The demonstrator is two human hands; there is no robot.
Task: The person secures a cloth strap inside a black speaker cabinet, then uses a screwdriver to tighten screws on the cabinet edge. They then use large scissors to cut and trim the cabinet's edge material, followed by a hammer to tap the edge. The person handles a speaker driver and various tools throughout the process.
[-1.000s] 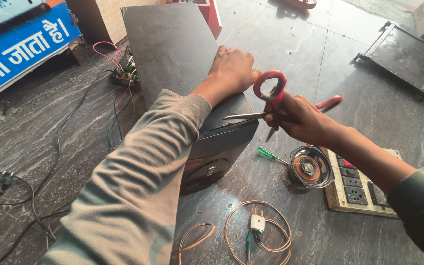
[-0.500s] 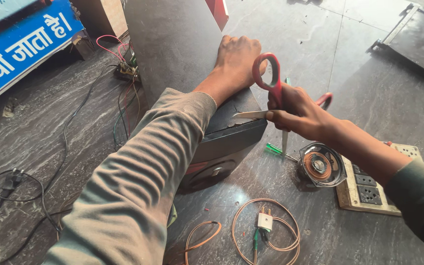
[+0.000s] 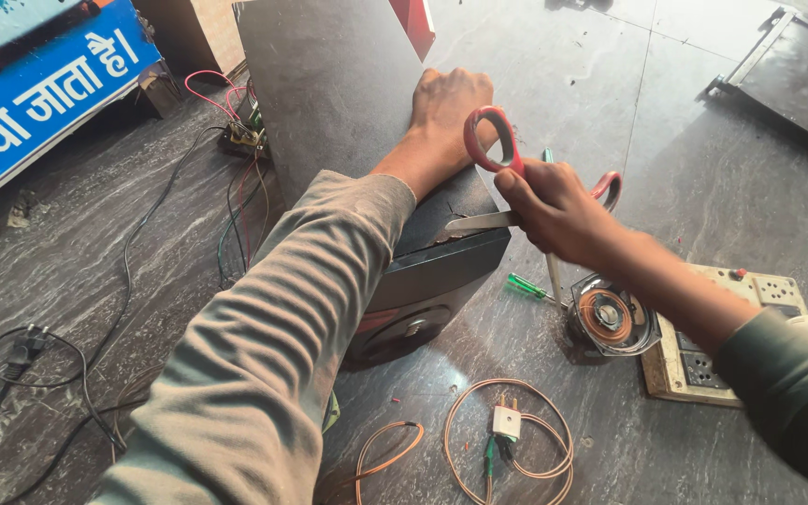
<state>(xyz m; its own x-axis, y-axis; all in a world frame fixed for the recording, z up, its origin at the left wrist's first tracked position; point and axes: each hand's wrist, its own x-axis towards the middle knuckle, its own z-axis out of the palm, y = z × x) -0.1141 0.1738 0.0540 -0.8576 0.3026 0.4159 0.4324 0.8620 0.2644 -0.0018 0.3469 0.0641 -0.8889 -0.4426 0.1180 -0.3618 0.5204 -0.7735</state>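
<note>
A dark grey speaker cabinet (image 3: 329, 84) lies on its side on the stone floor, its front with a round driver (image 3: 404, 332) facing me. My left hand (image 3: 446, 108) presses flat on the cabinet's upper face near its right edge. My right hand (image 3: 558, 210) grips red-handled scissors (image 3: 493, 150), handles up, with the metal blades (image 3: 474, 223) pointing left and touching the cabinet's front corner seam.
A loose speaker driver (image 3: 610, 318) with a copper coil sits right of the cabinet beside a switch-and-socket board (image 3: 731, 327). A green-handled screwdriver (image 3: 527, 286), coiled copper wires (image 3: 507, 430), black cables (image 3: 30, 346), a small circuit board with red wires (image 3: 240, 138), a blue sign (image 3: 39, 84) and a metal tray (image 3: 797, 75) lie around.
The view has shifted, so the cabinet and hands sit higher in frame. My right hand with the scissors has stayed at the cabinet's front corner; my left hand remains pressed on top.
</note>
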